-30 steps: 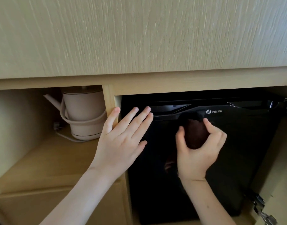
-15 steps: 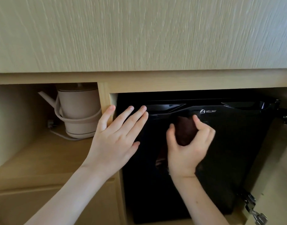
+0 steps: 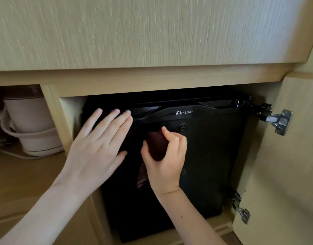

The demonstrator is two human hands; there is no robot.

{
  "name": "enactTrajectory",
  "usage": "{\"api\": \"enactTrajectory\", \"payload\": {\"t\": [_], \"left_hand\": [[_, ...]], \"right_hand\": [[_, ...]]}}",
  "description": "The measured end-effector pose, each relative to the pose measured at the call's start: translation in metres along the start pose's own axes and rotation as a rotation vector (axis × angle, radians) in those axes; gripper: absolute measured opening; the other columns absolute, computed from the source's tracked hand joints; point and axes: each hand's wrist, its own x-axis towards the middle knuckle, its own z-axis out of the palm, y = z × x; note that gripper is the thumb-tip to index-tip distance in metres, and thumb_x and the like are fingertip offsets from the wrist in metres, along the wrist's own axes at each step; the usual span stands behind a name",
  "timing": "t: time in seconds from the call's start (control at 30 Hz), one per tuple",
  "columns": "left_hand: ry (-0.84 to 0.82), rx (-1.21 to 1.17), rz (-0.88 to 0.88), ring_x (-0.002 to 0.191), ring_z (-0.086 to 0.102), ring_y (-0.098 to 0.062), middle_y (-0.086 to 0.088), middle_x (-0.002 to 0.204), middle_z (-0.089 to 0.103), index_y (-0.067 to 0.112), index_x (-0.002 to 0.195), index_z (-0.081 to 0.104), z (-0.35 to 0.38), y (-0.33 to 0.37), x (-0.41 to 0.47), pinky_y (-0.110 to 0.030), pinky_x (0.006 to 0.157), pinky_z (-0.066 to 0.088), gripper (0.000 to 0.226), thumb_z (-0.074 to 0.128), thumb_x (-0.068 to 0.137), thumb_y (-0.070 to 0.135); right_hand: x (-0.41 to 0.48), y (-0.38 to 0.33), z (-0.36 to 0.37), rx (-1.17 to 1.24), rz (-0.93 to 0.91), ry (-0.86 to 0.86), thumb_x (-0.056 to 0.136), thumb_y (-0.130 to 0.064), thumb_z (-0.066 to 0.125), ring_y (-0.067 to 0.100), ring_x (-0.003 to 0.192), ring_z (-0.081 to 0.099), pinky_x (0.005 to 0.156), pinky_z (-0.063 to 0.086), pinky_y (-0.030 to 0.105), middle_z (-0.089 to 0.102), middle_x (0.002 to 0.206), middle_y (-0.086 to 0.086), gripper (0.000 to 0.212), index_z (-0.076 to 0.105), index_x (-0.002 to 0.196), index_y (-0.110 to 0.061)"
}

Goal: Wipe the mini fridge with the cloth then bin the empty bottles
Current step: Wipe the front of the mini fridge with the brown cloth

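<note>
Here, we press a bunched dark maroon cloth (image 3: pixel 157 145) against the door of the black Wellway mini fridge (image 3: pixel 210 156) set in a wooden cabinet (image 3: pixel 152 76). Our right hand (image 3: pixel 165 161) is closed around the cloth, touching the door just below its top edge; our left hand (image 3: pixel 97 149), fingers spread flat and holding nothing, braces at nine o'clock. Most of the unwiped door lies toward three and six o'clock, nearer the right hand. No bottles are visible.

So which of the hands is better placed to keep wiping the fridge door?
The right hand: it already grips the dark cloth against the black mini fridge door. The left hand lies flat and open near the door's left edge, holding nothing.
</note>
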Motion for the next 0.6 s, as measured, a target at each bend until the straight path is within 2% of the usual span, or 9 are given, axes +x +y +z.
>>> {"api": "enactTrajectory", "payload": {"t": [0.1, 0.17, 0.3, 0.4, 0.47, 0.53, 0.6], "left_hand": [[-0.026, -0.166, -0.009, 0.145, 0.036, -0.026, -0.007, 0.155, 0.043, 0.016, 0.15, 0.042, 0.009, 0.018, 0.011, -0.045, 0.123, 0.021, 0.088, 0.082, 0.072, 0.027], [0.0, -0.248, -0.041, 0.143, 0.038, -0.026, -0.008, 0.151, 0.046, 0.018, 0.148, 0.046, 0.015, 0.026, 0.016, -0.042, 0.123, 0.021, 0.09, 0.086, 0.068, 0.025], [0.057, -0.311, -0.081, 0.138, 0.042, -0.024, -0.005, 0.147, 0.05, 0.022, 0.145, 0.05, 0.021, 0.03, 0.026, -0.038, 0.115, 0.023, 0.087, 0.086, 0.066, 0.033], [0.085, -0.352, -0.093, 0.134, 0.041, -0.023, 0.0, 0.146, 0.05, 0.026, 0.143, 0.051, 0.023, 0.031, 0.028, -0.035, 0.11, 0.021, 0.085, 0.084, 0.065, 0.036], [0.1, -0.383, -0.09, 0.13, 0.042, -0.023, 0.001, 0.146, 0.05, 0.026, 0.142, 0.053, 0.024, 0.031, 0.028, -0.034, 0.108, 0.022, 0.086, 0.087, 0.064, 0.036], [0.118, -0.405, -0.099, 0.126, 0.043, -0.023, 0.001, 0.144, 0.052, 0.026, 0.141, 0.054, 0.024, 0.03, 0.028, -0.035, 0.107, 0.024, 0.085, 0.088, 0.063, 0.034], [0.134, -0.417, -0.119, 0.123, 0.043, -0.023, 0.001, 0.143, 0.053, 0.026, 0.14, 0.055, 0.025, 0.031, 0.027, -0.034, 0.107, 0.022, 0.084, 0.088, 0.063, 0.033]], "right_hand": [[0.011, 0.016, -0.016, -0.01, 0.08, 0.039, 0.081, -0.024, 0.077, 0.026, 0.098, 0.056, 0.082, 0.051, 0.045, 0.046, 0.11, -0.005, 0.051, 0.058, 0.122, 0.0], [0.016, 0.023, -0.024, -0.006, 0.091, 0.035, 0.081, -0.027, 0.076, 0.024, 0.099, 0.056, 0.081, 0.052, 0.046, 0.041, 0.11, -0.012, 0.053, 0.057, 0.123, -0.003], [0.021, 0.03, -0.033, 0.0, 0.073, -0.026, 0.081, -0.031, 0.077, 0.018, 0.102, 0.054, 0.082, 0.053, 0.038, 0.041, 0.111, -0.012, 0.054, 0.056, 0.125, -0.007], [0.023, 0.039, -0.04, -0.012, 0.101, 0.011, 0.08, -0.031, 0.076, 0.003, 0.105, 0.051, 0.088, 0.045, 0.019, 0.043, 0.111, -0.011, 0.052, 0.056, 0.123, -0.01], [0.027, 0.05, -0.049, 0.002, 0.204, 0.143, 0.079, -0.029, 0.077, 0.0, 0.105, 0.053, 0.092, 0.044, 0.019, 0.049, 0.112, -0.005, 0.05, 0.057, 0.121, -0.012], [0.043, 0.064, -0.062, 0.043, 0.433, 0.365, 0.079, -0.024, 0.079, 0.013, 0.102, 0.059, 0.094, 0.051, 0.034, 0.057, 0.114, 0.009, 0.048, 0.058, 0.119, -0.01], [0.066, 0.075, -0.073, 0.111, 0.65, 0.521, 0.08, -0.026, 0.079, 0.019, 0.102, 0.063, 0.093, 0.054, 0.037, 0.061, 0.117, 0.015, 0.045, 0.057, 0.116, -0.012]]}}
